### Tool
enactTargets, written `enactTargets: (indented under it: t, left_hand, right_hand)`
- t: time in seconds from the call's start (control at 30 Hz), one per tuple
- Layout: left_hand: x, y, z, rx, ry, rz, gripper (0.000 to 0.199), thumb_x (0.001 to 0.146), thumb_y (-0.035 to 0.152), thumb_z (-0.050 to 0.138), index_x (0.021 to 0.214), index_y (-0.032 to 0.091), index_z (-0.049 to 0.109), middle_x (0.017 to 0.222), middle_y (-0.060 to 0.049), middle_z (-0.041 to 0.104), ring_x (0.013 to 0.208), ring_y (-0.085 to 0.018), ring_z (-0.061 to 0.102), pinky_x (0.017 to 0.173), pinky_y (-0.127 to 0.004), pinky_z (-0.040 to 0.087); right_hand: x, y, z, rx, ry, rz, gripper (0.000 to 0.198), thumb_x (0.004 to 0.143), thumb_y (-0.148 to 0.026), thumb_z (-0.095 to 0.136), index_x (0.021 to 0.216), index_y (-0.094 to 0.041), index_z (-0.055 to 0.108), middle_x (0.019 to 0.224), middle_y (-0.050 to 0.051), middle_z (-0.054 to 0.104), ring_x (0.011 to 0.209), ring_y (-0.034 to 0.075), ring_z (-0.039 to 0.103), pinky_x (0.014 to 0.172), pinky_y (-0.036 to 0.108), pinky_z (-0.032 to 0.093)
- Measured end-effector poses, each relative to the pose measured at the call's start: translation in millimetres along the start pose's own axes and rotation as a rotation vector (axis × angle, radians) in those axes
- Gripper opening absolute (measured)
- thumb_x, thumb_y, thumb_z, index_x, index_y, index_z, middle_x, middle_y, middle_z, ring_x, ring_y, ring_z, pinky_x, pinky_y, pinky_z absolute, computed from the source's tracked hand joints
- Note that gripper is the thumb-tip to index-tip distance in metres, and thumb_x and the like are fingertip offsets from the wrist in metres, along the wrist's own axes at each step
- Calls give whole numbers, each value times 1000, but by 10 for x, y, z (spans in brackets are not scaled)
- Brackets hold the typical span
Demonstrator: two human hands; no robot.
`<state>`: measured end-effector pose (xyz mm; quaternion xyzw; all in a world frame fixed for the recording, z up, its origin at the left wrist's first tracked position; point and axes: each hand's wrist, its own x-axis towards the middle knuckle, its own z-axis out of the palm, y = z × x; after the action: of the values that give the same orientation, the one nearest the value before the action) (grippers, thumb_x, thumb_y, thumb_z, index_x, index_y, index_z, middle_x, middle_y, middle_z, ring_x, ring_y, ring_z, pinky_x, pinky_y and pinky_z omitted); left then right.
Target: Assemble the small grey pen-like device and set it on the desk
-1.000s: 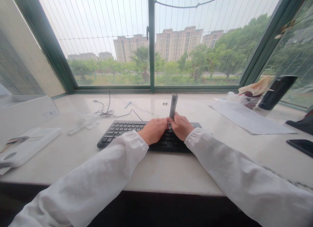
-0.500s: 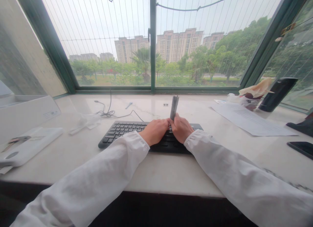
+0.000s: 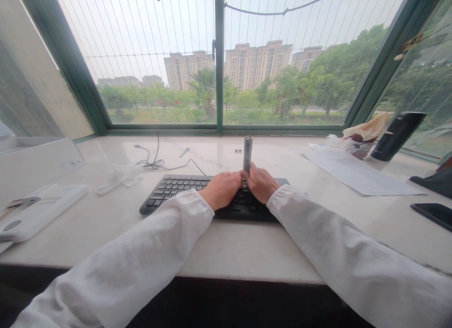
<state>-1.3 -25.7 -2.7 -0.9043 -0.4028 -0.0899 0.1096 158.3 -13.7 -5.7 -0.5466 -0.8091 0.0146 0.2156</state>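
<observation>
Over the black keyboard [image 3: 176, 189], my two hands meet close together. My right hand [image 3: 259, 182] is closed round the lower part of a dark grey stick-shaped object [image 3: 247, 153], which stands nearly upright with its top end bare. Its kind is not clear. My left hand [image 3: 224, 189] is closed, its fingertips pressed against my right thumb near the foot of that object. What the left fingers pinch is hidden. Both hands cover the keyboard's middle and right part. Two small dark pieces [image 3: 238, 151] lie on the white counter [image 3: 197, 250] behind it.
A thin black cable [image 3: 153, 164], a small blue piece [image 3: 184, 152] and clear plastic wrap [image 3: 122, 177] lie left of centre. Farther left are a white box [image 3: 38, 158] and keys [image 3: 23, 203]. Paper [image 3: 360, 170], a black upright object [image 3: 398, 135] and a phone [image 3: 434, 215] are on the right.
The grey object's top has swung slightly left, so it stands straighter. The hands stay closed over the keyboard, and the whole view has shifted a little.
</observation>
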Motion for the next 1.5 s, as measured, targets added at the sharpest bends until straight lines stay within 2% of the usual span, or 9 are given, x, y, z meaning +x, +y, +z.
enactTargets:
  t: [0.5, 0.9, 0.97, 1.07, 1.13, 1.27, 1.4, 1.5]
  left_hand:
    - [3, 1, -10, 27, -4, -12, 19, 95, 19, 36, 98, 11, 53, 94, -11, 66, 86, -24, 66, 72, -35, 53]
    - [-6, -32, 7, 7, 30, 15, 20, 97, 25, 37, 103, 12, 50, 97, -10, 66, 89, -25, 66, 70, -36, 52]
    - [-3, -27, 5, 8, 24, 3, 20, 97, 27, 39, 102, 13, 51, 95, -10, 67, 87, -25, 66, 70, -35, 51]
    - [2, -17, -4, -15, 3, -15, 15, 96, 26, 42, 97, 14, 52, 92, -9, 67, 87, -24, 67, 70, -33, 51]
    - [5, -17, -7, -33, 0, -15, 13, 96, 24, 43, 96, 14, 52, 91, -8, 68, 88, -23, 67, 71, -32, 50]
    - [7, -35, 9, -42, 28, -16, 16, 97, 28, 42, 97, 14, 51, 90, -7, 67, 87, -23, 67, 72, -32, 50]
    - [7, -52, 29, -43, 28, -22, 17, 97, 29, 42, 97, 15, 52, 91, -7, 68, 87, -23, 67, 72, -32, 50]
    - [8, -48, 25, -31, 16, -36, 18, 96, 29, 42, 98, 15, 53, 92, -7, 68, 87, -23, 66, 72, -32, 50]
  right_hand:
    - [23, 56, 5, 36, 26, -57, 25, 97, -36, 32, 99, -16, 47, 89, 14, 69, 83, 25, 64, 66, 29, 37]
    - [29, 69, -16, 137, 13, -30, 21, 95, -33, 38, 99, -16, 49, 95, 14, 68, 89, 26, 63, 72, 29, 41]
    - [44, 51, -62, 199, 52, -8, 22, 96, -34, 36, 98, -17, 49, 92, 13, 67, 86, 24, 62, 71, 29, 42]
    - [69, 24, -163, 329, 219, 40, 32, 99, -41, 27, 104, -18, 48, 89, 10, 66, 82, 21, 62, 66, 27, 43]
    - [79, 31, -203, 295, 279, 69, 36, 98, -45, 25, 105, -19, 48, 89, 10, 66, 82, 22, 62, 66, 28, 43]
    - [91, 106, -172, 124, 139, 92, 29, 94, -44, 38, 93, -20, 54, 87, 9, 67, 81, 24, 62, 67, 29, 40]
    - [103, 149, -162, 200, 111, 74, 27, 89, -43, 47, 79, -20, 56, 74, 3, 67, 72, 18, 61, 67, 27, 40]
    - [95, 128, -219, 248, 73, 97, 19, 84, -39, 55, 84, -20, 58, 71, 0, 69, 73, 17, 64, 69, 26, 43]
